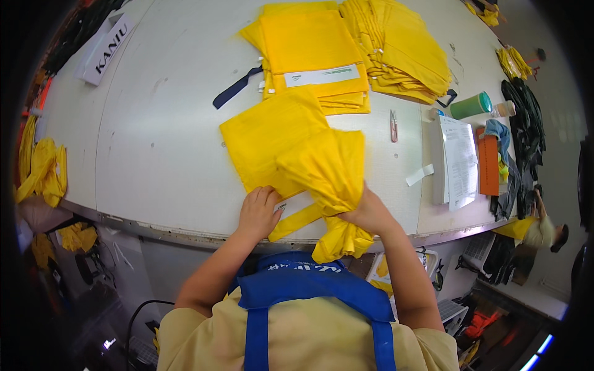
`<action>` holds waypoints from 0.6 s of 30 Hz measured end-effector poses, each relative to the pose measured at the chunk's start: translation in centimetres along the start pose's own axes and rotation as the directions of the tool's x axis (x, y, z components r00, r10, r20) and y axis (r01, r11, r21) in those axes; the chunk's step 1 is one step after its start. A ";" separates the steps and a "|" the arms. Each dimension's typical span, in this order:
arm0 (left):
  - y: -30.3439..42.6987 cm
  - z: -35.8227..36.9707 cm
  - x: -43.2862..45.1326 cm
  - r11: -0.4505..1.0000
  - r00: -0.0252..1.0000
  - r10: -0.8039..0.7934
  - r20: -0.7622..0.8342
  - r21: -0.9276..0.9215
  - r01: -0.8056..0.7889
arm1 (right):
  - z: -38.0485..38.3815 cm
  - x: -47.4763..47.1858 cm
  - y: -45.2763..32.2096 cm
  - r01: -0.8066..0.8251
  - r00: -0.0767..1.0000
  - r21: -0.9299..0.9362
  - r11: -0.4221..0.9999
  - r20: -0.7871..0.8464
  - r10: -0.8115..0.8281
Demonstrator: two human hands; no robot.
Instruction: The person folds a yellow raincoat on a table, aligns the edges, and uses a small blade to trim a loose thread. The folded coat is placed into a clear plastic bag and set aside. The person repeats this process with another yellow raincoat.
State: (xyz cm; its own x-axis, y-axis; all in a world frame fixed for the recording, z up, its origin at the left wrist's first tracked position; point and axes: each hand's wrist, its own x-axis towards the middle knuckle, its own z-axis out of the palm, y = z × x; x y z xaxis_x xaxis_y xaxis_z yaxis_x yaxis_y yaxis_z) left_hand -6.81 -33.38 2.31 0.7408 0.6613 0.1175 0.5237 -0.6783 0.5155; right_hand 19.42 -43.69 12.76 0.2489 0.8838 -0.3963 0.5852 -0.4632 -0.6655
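A yellow fabric item (274, 134) lies spread at an angle near the table's front edge, its right part bunched up. My right hand (373, 213) is closed round the gathered yellow cloth, whose loose end hangs over the table edge. At the item's lower left edge, my left hand (260, 211) rests with curled fingers on the cloth. Whether those fingers pinch it or only press cannot be seen. Between my hands, a white printed strip (297, 202) shows partly under the folds, above a narrow yellow band (297, 222).
Beyond lie a stack of folded yellow items (311, 41) and a fanned yellow pile (408, 51). Thread snips (394, 127), a paper stack (457, 162), an orange box (488, 162) and a green cylindrical container (471, 105) lie to the right. A person (538, 232) is farther right.
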 end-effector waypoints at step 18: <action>-1.6 -2.5 2.1 0.983 0.947 -0.105 0.303 0.176 0.053 | 1.3 -1.1 -0.3 0.234 0.868 -0.419 0.878 0.497 0.006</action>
State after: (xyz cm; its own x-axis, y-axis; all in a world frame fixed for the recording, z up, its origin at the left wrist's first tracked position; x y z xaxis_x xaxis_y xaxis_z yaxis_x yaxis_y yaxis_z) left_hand -7.10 -30.09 3.88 0.7743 0.6006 -0.1995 0.6276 -0.6883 0.3638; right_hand 18.03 -44.63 12.57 -0.1640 0.7313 -0.6621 0.8948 -0.1722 -0.4119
